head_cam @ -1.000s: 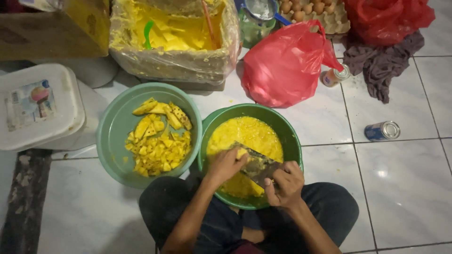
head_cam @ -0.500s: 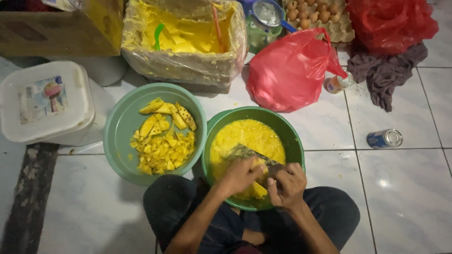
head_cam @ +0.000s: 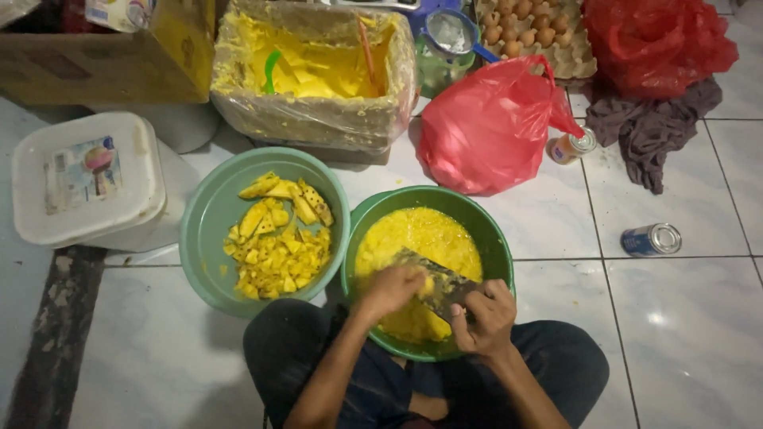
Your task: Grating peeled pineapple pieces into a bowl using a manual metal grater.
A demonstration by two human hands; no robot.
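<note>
The person sits on the white tiled floor [head_cam: 683,334] with a round green plastic bowl of yellow grated pulp [head_cam: 485,230] just before the knees. The right hand [head_cam: 485,314] grips a flat metal grater [head_cam: 437,282], tilted over the bowl; the left hand [head_cam: 395,286] is closed on a small yellow piece pressed against it. Grating well probably needs short strokes, fingertips clear, pulp falling inside the rim. Touching its left rim, a second green bowl of yellow chunks [head_cam: 203,230] stands within reach.

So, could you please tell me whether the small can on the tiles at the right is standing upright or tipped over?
Tipped over: the can lies on its side on the floor tiles, its round end showing.
</note>
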